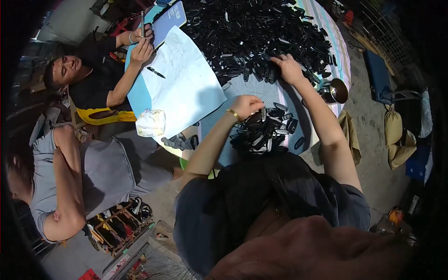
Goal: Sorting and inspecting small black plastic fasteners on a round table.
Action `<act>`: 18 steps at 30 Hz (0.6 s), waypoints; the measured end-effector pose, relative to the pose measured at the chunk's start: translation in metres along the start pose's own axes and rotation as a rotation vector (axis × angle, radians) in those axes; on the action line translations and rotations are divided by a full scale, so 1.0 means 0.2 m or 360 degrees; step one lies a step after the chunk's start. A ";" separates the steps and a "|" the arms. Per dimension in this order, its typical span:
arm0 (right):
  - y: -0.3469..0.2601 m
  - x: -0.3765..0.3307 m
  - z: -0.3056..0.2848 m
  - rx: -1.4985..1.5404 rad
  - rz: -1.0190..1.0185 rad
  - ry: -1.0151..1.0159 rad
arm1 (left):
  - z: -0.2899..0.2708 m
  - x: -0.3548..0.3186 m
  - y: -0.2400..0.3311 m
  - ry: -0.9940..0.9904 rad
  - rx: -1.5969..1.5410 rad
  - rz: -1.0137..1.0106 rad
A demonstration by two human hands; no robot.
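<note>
My left hand (248, 105) is closed on a small black plastic piece just above a small heap of black pieces (263, 133) near the table's front edge. A gold bracelet (232, 113) sits on that wrist. My right hand (288, 68) reaches further out and rests with fingers spread on the near edge of a large pile of black plastic pieces (261, 32) that covers the far half of the table (219, 135). Whether that hand grips a piece cannot be seen.
A large white paper sheet (186, 88) with a black pen (156, 72) lies at the left. A seated person writes in a blue notebook (169, 21). Another person in grey (93, 172) leans nearby. A steel cup (337, 91) stands at right; a white bag (151, 122) sits at the table's edge.
</note>
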State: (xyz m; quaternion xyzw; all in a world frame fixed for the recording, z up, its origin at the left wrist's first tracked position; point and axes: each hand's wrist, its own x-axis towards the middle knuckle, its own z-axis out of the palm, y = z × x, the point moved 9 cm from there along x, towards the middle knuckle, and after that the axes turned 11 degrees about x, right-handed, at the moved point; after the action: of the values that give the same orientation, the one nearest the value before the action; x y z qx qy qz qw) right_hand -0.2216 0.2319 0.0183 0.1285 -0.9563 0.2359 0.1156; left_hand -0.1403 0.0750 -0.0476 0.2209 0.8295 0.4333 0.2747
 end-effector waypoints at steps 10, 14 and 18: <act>-0.04 0.05 0.19 -0.0243 -0.0359 -0.0261 | -0.34 0.30 -0.11 0.1150 0.0905 -0.0284; -0.11 0.06 0.15 -0.0174 -0.0355 -0.0224 | -0.33 0.28 -0.18 0.1238 0.0650 -0.0249; -0.09 0.00 -0.03 0.0468 0.0030 0.0232 | -0.15 0.26 -0.31 0.0781 -0.1197 -0.0250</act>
State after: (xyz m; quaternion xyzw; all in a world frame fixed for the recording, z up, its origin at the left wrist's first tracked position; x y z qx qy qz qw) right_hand -0.2151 0.2205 0.0314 0.1177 -0.9017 0.3831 0.1625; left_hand -0.2071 0.0561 -0.0982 -0.0669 0.6693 0.7217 0.1633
